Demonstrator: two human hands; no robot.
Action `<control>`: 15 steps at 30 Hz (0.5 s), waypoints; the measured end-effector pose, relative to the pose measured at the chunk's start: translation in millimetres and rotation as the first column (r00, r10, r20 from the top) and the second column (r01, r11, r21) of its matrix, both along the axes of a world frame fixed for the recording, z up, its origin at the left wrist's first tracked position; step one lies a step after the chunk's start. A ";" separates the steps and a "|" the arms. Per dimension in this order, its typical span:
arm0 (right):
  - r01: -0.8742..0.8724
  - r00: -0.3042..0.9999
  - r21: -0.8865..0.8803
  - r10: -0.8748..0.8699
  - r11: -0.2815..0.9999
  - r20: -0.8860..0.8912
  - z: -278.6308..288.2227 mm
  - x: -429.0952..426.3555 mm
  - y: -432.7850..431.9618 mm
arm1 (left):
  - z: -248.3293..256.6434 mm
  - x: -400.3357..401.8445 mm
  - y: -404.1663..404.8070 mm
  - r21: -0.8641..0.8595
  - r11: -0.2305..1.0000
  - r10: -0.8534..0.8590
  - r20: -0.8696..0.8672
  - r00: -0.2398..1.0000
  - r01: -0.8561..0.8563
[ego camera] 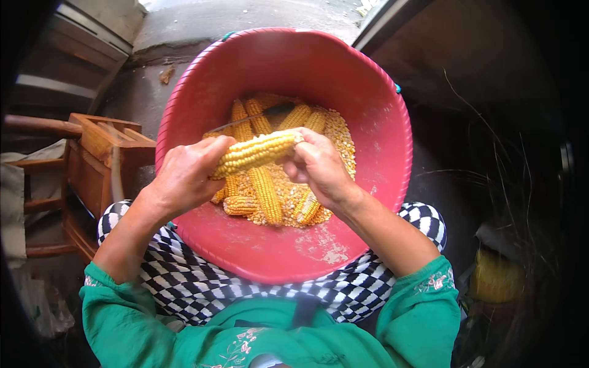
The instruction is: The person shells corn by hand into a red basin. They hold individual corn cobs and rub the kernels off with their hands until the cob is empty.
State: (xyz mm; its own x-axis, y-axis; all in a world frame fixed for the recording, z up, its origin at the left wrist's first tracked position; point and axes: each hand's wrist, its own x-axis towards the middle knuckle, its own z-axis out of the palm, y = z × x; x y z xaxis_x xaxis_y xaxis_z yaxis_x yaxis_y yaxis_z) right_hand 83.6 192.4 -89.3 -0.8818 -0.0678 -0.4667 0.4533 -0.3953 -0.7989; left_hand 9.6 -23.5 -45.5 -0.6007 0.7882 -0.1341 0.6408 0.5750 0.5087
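My left hand (pixel 193 170) grips one end of a yellow corn cob (pixel 257 154), held slanting over a large red plastic tub (pixel 294 57). At the cob's other end are the curled fingers and thumb of my right hand (pixel 320 163). Below, several more corn cobs (pixel 267 195) lie in the tub on a bed of loose kernels (pixel 340 142). A long thin metal tool with a dark handle (pixel 280 108) rests across the cobs at the far side. My left hand hides part of its thin end.
The tub stands between my knees, covered in checkered cloth (pixel 193 280). Wooden furniture (pixel 106 156) is close on the left, near a door panel (pixel 64 69). Dry stalks (pixel 487 175) and a yellow container (pixel 494 278) are on the right. A doorway threshold (pixel 170 46) lies ahead.
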 end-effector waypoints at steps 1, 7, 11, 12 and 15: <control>0.019 0.999 -0.070 -0.021 0.997 -0.039 -0.2 -1.7 -3.3 | 0.3 1.4 -1.6 0.026 0.998 0.052 0.006 0.999 -0.052; -0.033 0.996 -0.197 0.017 0.980 -0.085 21.3 -2.4 5.0 | 11.0 -4.6 2.3 0.042 0.987 0.124 0.401 0.907 -0.154; -0.057 0.995 -0.125 0.045 0.991 -0.094 24.4 -3.6 1.9 | 6.8 -4.4 1.5 0.055 0.980 0.138 0.502 0.854 -0.191; -0.063 0.994 -0.110 0.052 0.992 -0.099 22.3 -3.8 2.2 | 5.3 -3.3 1.5 0.075 0.976 0.137 0.524 0.840 -0.206; -0.077 0.992 -0.072 0.069 0.994 -0.104 21.6 -2.7 4.7 | -2.4 -2.9 -0.8 0.127 0.962 0.101 0.655 0.749 -0.240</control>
